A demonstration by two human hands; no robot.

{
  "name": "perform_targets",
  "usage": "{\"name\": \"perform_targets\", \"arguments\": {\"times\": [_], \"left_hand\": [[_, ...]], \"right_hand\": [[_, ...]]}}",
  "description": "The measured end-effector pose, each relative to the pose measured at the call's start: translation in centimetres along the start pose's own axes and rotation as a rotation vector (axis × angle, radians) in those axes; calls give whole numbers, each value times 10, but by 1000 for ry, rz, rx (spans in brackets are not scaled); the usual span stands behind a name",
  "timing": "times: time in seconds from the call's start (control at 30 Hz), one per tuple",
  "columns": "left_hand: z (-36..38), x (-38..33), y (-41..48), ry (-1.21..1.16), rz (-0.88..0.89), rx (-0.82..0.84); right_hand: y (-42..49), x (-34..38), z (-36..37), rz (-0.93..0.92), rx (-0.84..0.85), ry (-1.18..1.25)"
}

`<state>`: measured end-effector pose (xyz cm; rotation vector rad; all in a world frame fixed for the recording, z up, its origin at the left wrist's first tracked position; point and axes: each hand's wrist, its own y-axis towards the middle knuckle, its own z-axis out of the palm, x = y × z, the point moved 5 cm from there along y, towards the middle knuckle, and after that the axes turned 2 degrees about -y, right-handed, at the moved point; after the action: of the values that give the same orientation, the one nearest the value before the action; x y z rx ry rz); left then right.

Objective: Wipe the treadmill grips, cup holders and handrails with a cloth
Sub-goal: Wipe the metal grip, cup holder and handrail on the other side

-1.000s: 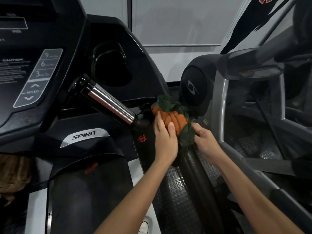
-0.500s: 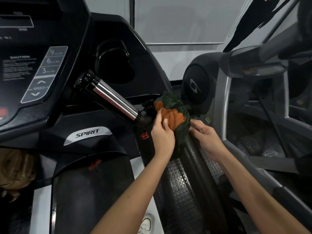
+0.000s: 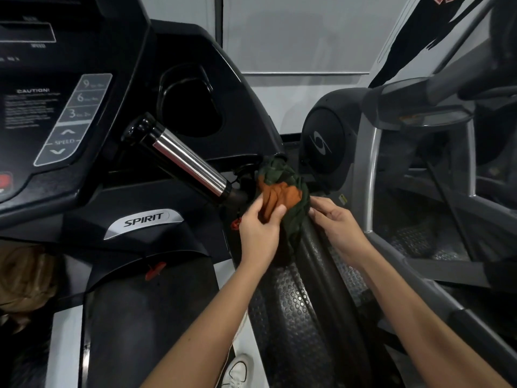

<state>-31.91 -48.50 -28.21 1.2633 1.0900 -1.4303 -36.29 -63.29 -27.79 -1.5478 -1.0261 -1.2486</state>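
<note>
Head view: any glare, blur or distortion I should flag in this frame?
Head view: dim, so the black console loses detail; glare streaks the chrome grip; the caution print is too soft to read; the wide lens bows the silver post; the cloth, left hand and right hand are fairly sharp.

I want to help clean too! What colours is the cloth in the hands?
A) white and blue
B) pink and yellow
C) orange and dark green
C: the cloth held by the left hand and right hand is orange with dark green round it.
</note>
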Motion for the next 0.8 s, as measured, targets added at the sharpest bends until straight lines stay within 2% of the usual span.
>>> {"name": "perform_targets", "arguments": {"times": [0.13, 0.2, 0.37, 0.5, 0.63, 0.8], "left_hand": [[9, -5, 21, 1, -116, 111], [8, -4, 19, 22, -119, 135], [-7, -4, -10, 118, 54, -80], [-1, -7, -21, 139, 135, -79], [15, -20, 9, 163, 101, -45], [19, -16, 34, 87, 34, -90]], "right_hand": [[-1, 0, 1, 0, -1, -12], [-1, 0, 0, -5, 3, -25], [1, -1, -1, 17, 11, -27], [0, 1, -1, -1, 25, -41], [3, 2, -1, -17, 27, -45], [3, -2, -3, -16, 24, -83]]}}
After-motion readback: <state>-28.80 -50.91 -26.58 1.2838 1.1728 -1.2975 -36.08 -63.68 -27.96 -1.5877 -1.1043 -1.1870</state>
